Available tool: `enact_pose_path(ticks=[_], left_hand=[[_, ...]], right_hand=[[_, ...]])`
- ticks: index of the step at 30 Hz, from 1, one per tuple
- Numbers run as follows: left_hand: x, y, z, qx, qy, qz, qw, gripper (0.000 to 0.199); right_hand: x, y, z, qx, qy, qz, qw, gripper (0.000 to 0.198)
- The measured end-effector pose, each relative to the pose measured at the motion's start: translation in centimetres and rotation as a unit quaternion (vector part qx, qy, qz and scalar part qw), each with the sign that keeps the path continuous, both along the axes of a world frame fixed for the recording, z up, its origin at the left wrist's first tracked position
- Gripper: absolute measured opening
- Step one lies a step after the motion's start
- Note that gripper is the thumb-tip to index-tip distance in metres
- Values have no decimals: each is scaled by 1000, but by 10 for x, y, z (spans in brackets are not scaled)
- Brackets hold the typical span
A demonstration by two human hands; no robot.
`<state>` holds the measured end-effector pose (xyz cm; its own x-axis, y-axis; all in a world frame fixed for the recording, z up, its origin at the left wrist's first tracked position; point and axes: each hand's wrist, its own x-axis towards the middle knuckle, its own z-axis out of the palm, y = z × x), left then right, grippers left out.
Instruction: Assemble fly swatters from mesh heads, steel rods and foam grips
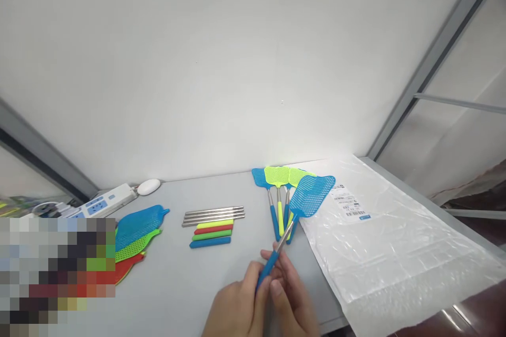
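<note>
Left grip: closed round the blue handle point(267, 271) of a swatter, thumb and fingers wrapped about it.
Right grip: my right grip point(291, 295) is half-curled, its fingers passing behind that handle — how firmly it bears on it, I cannot tell. My left grip point(237, 303) is just beside it.
Blue swatter: the blue swatter point(312, 196) is raised over the near part of the worktop point(169, 295), tilted, its mesh head far and to the right.
Finished swatters: a fanned row of swatters point(276, 175), blue and yellow, lies beyond it, handles toward me.
Centre: metal rods point(213, 216) lie side by side; nearer, coloured sleeves point(212, 234) — yellow, red, green, blue.
Left: loose mesh heads point(138, 224), with a power strip point(103, 204) farther off.
Right: a clear plastic bag point(379, 258).
</note>
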<state>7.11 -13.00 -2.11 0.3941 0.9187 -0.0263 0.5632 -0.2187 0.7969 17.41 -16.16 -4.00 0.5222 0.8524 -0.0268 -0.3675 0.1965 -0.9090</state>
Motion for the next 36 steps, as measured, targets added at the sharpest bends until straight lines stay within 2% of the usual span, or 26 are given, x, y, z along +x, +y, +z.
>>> enact_pose_path(ticks=[2,5,8,10,13,18,24,36], left_hand=[[10,19,11,3,15,3,1000,19],[28,50,31,69,24,83,994,19],[54,78,44,134,8,129,982,26],[73,92,48,164,25,129,978,24],[99,107,50,164,84,114,976,16],[122,110,48,142,172,72,972,20],[123,106,41,132,287,25,948,33],[126,107,37,172,346,-30,922,52]], right_hand=[[0,6,-9,30,-14,-16,999,50],[3,14,-20,67,-51,-27,996,45],[4,15,-23,64,-61,-50,995,37],[5,15,-21,56,-39,-80,994,32],[6,14,-18,59,-1,-108,992,28],[4,16,-11,81,8,-104,991,22],[5,16,-11,96,4,-85,992,17],[6,21,-26,120,2,-112,986,14]])
